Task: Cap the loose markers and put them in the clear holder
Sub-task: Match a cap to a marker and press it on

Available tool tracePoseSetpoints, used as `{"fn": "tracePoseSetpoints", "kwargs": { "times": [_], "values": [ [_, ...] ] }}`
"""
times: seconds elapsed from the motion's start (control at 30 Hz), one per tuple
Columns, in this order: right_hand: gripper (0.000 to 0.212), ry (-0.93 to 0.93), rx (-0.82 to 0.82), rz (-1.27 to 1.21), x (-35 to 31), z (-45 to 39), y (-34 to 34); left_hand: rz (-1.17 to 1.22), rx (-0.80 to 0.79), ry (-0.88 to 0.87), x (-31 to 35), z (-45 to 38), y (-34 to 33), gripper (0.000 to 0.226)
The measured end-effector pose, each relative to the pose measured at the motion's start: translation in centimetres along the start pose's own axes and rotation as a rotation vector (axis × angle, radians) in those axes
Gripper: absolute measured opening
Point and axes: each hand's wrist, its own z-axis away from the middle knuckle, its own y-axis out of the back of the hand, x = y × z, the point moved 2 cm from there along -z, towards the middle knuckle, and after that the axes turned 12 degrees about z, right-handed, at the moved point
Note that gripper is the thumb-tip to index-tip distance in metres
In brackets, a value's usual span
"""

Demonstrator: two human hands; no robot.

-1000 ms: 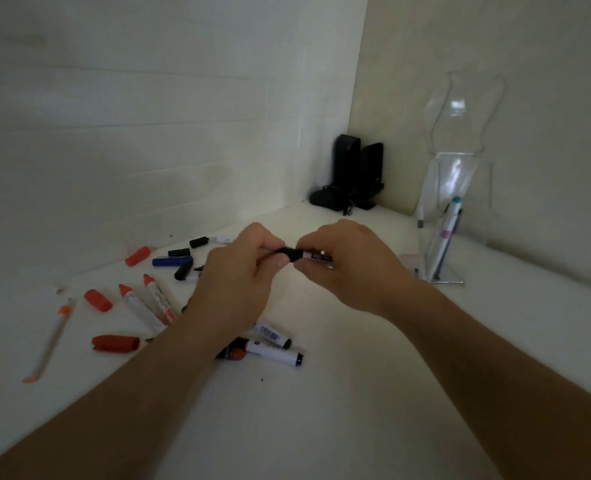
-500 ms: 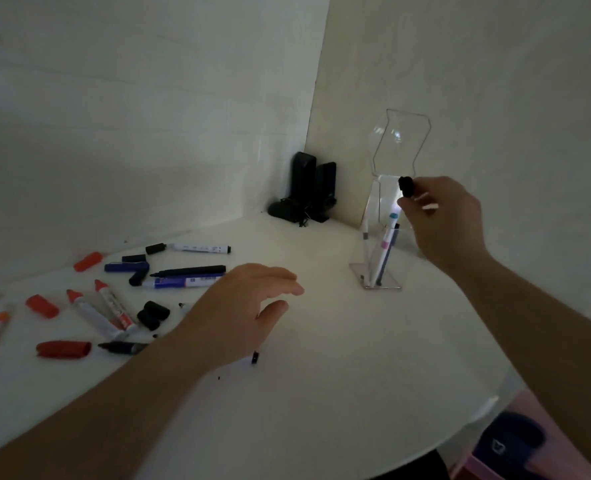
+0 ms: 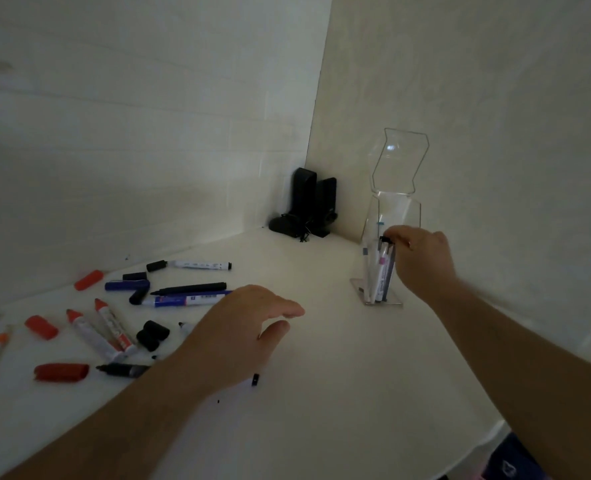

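Right hand (image 3: 422,261) pinches marker (image 3: 386,268) cap-end, seemingly inside holder (image 3: 396,202); light, stiff. Left hand (image 3: 242,334) relaxed, empty.

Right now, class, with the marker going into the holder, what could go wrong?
The right hand pinches the black-capped marker low in the clear holder; a nudge might tip that light stand. The left hand hovers over loose markers and black caps; a careless sweep could roll them away.
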Motion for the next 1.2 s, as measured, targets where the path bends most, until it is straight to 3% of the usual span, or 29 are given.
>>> {"fn": "tracePoseSetpoints", "kwargs": {
  "times": [0.13, 0.2, 0.43, 0.53, 0.63, 0.8, 1.2],
  "values": [
    [0.042, -0.094, 0.164, -0.248, -2.6, 2.1, 1.4, -0.03, 0.002, 0.01, -0.3, 0.0, 1.0, 0.024],
    [0.038, -0.001, 0.146, -0.288, -5.5, 3.7, 1.4, -0.069, 0.001, 0.046, -1.0, -0.1, 2.7, 0.022],
    [0.024, 0.333, -0.493, -0.464, -17.9, 8.6, -2.1, -0.151, 0.082, 0.519, -5.6, 1.7, 11.0, 0.017],
    [0.014, 0.438, -0.66, -0.422, -21.3, 9.0, -3.3, -0.223, -0.018, 0.623, -7.3, 2.5, 12.8, 0.022],
    [0.025, 0.469, -0.778, -0.329, -23.0, 8.7, -4.6, -0.253, -0.129, 0.686, -7.9, 2.8, 12.9, 0.015],
    [0.032, 0.452, -0.746, -0.251, -22.4, 8.7, -6.3, -0.256, -0.274, 0.764, -8.3, 3.1, 12.2, 0.013],
    [0.028, 0.324, -0.631, -0.459, -19.6, 8.2, -6.6, -0.219, -0.202, 0.749, -8.3, 2.4, 11.0, 0.021]
  ]
}}
